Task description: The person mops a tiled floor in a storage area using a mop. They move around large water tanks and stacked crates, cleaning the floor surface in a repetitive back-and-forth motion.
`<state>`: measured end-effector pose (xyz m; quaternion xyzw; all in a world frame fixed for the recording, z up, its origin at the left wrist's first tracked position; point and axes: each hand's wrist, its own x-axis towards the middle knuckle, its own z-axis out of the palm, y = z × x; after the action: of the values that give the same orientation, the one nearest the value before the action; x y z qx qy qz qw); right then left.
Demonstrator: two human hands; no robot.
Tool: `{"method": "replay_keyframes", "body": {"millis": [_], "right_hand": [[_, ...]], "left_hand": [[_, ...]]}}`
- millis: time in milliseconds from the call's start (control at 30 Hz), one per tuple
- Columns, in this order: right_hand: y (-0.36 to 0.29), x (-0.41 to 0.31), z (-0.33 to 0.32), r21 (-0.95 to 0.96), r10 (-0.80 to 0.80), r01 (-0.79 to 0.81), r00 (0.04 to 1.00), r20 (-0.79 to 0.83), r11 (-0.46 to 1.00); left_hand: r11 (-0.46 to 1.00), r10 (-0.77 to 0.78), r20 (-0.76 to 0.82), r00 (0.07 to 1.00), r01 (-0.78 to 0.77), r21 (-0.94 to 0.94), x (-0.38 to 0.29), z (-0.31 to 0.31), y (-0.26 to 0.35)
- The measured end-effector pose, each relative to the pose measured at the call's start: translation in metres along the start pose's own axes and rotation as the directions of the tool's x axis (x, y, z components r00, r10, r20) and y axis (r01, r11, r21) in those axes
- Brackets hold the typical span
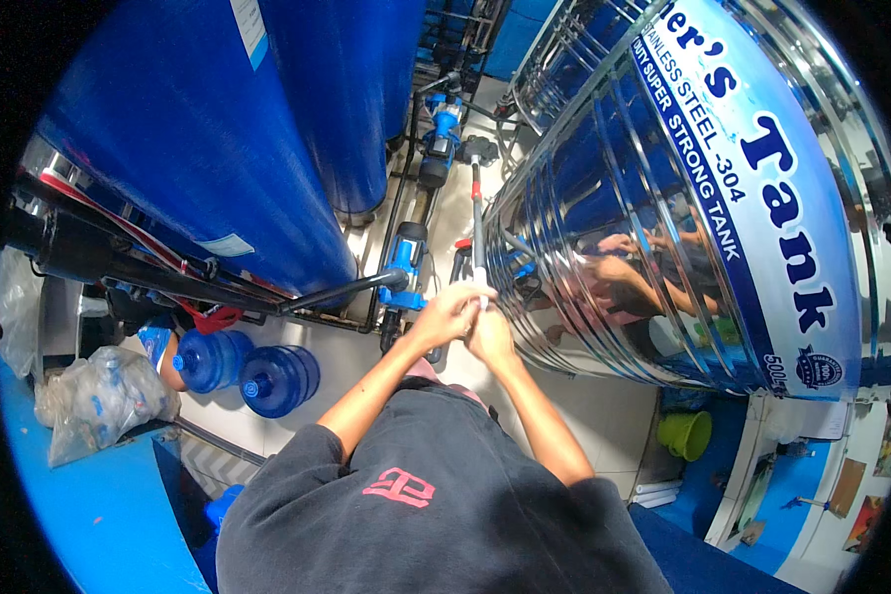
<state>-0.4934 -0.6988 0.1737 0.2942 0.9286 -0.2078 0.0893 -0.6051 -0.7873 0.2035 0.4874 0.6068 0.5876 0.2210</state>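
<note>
Both my hands are closed around the grey-and-red pole (478,223) of what looks like a mop. My left hand (449,315) lies on its near end, touching my right hand (490,338), which grips just below and to the right. From there the pole runs away from me across the pale tiled floor. Its dark, blurred head (479,151) rests on the floor between a blue pump (441,130) and a large stainless steel tank (579,223). A nearer blue pump (403,267) stands to the left of the pole.
Tall blue cylinders (193,148) and black pipes (349,289) line the left side. Blue water jugs (278,380) sit on the floor near a plastic bag of bottles (108,401). A yellow-green bucket (684,436) is at the right. The steel tank closely borders the pole.
</note>
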Motion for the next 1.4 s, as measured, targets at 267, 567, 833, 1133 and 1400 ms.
{"method": "replay_keyframes", "body": {"millis": [267, 567, 833, 1133, 1400], "right_hand": [[-0.08, -0.105, -0.073, 0.259, -0.103, 0.107, 0.994, -0.029, 0.96], [-0.089, -0.007, -0.116, 0.314, -0.294, 0.35, 0.932, -0.212, 0.883], [-0.026, 0.235, -0.051, 0.478, -0.171, 0.249, 0.965, -0.2, 0.843], [-0.028, 0.105, 0.0, 0.0, -0.173, 0.177, 0.966, -0.19, 0.984], [-0.13, -0.074, -0.113, 0.265, -0.046, 0.08, 0.99, -0.132, 0.961]], "left_hand": [[0.838, 0.461, 0.111, 0.88, -0.391, -0.382, 0.015, -0.009, 0.116], [0.905, 0.411, 0.005, 0.911, -0.409, 0.115, 0.074, -0.063, 0.09], [0.942, 0.008, -0.283, 0.959, 0.088, 0.323, 0.12, -0.084, -0.008], [0.976, -0.215, -0.15, 0.965, 0.216, -0.012, 0.034, -0.061, -0.045], [0.947, -0.287, -0.078, 0.955, 0.295, 0.124, 0.018, -0.046, -0.097]]}}
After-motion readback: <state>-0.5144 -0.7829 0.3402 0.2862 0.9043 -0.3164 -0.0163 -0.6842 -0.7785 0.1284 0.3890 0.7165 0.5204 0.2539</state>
